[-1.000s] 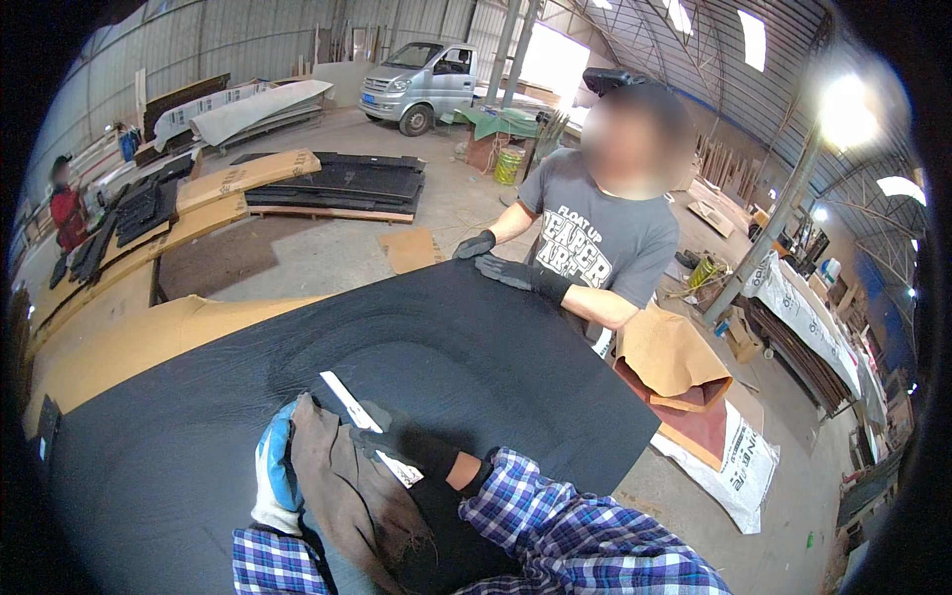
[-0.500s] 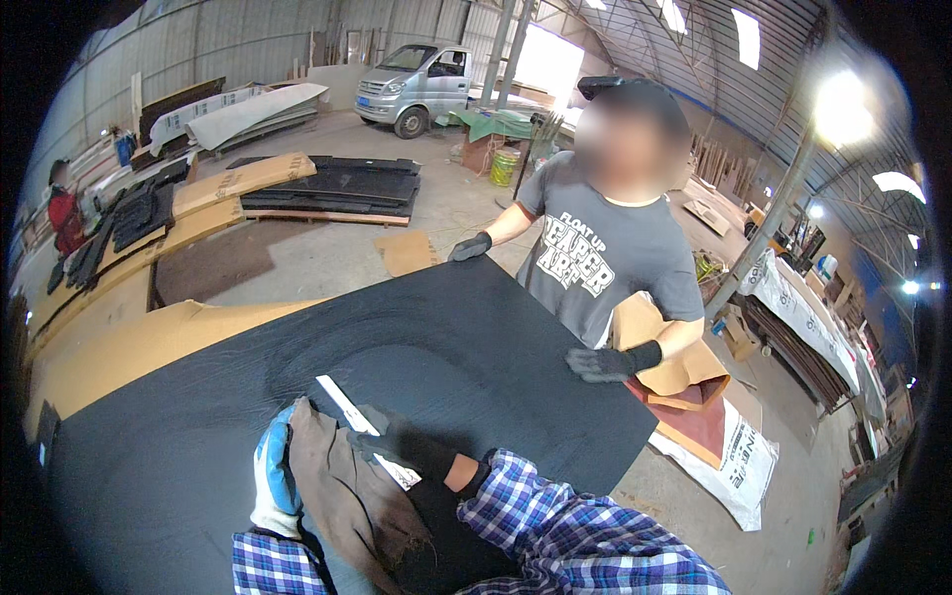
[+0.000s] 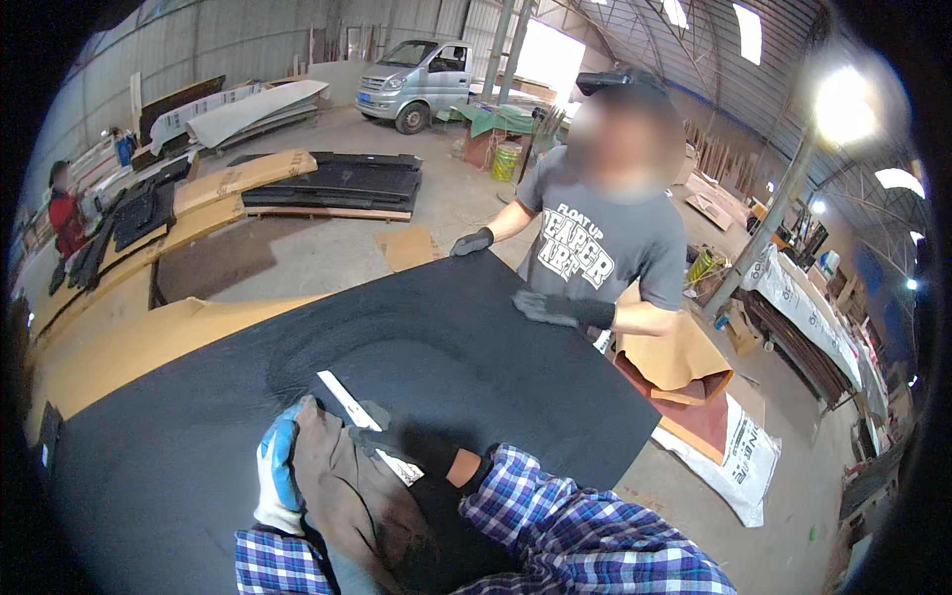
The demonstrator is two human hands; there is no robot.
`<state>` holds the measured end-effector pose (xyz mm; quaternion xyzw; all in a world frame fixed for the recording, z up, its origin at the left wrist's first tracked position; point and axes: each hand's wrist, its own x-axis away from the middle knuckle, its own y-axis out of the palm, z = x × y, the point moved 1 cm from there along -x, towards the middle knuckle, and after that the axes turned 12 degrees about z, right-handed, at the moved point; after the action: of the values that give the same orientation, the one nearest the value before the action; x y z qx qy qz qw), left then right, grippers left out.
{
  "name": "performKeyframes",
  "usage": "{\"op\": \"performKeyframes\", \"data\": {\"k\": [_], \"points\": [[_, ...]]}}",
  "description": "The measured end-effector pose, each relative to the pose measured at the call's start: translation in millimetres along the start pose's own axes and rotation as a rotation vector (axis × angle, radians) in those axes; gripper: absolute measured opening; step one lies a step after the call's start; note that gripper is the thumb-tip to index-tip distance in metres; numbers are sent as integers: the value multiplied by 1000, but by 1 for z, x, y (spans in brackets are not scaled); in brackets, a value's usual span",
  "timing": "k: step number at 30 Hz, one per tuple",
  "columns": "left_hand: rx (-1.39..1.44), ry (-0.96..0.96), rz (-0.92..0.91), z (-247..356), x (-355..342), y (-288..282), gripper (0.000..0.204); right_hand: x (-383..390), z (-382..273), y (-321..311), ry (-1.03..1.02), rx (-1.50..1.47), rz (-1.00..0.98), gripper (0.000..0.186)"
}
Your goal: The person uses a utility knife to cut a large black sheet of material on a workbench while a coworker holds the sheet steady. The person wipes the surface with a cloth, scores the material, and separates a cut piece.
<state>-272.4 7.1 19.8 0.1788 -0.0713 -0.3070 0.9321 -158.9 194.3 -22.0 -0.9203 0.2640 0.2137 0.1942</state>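
Observation:
A large black panel [image 3: 446,342] with a faintly streaked surface lies in front of me. My left hand [image 3: 280,471], in a white and blue glove, is closed on a crumpled grey-brown cloth [image 3: 347,481] over the near part of the panel. Just to its right, my right hand [image 3: 424,444] wears a dark glove and grips a thin, flat white strip [image 3: 347,400]. One end of the strip points away to the upper left, and its other end shows below my fingers. The dark glove partly blends with the panel.
Across the panel stands a co-worker [image 3: 610,223] with gloved hands, one at the far corner [image 3: 472,241], the other over the panel's right side [image 3: 555,308]. Brown cardboard [image 3: 188,332] shows beyond the left edge. Folded cardboard [image 3: 674,362] and a white sack [image 3: 724,471] lie at right.
The co-worker's hand on the right has moved from the panel's right edge leftward and farther from me. My two hands, the cloth and the strip have hardly shifted.

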Motion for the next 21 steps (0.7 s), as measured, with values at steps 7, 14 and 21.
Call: {"op": "performKeyframes", "data": {"k": [7,14,21], "points": [[-67,146,80,-3,3,3,22,2,-9,-1,444,-192,-54,35],[-167,212,129,-6,-2,-2,26,-2,-13,-3,498,-147,-83,44],[-136,160,397,-2,2,0,21,4,10,2,184,139,22,50]]}}
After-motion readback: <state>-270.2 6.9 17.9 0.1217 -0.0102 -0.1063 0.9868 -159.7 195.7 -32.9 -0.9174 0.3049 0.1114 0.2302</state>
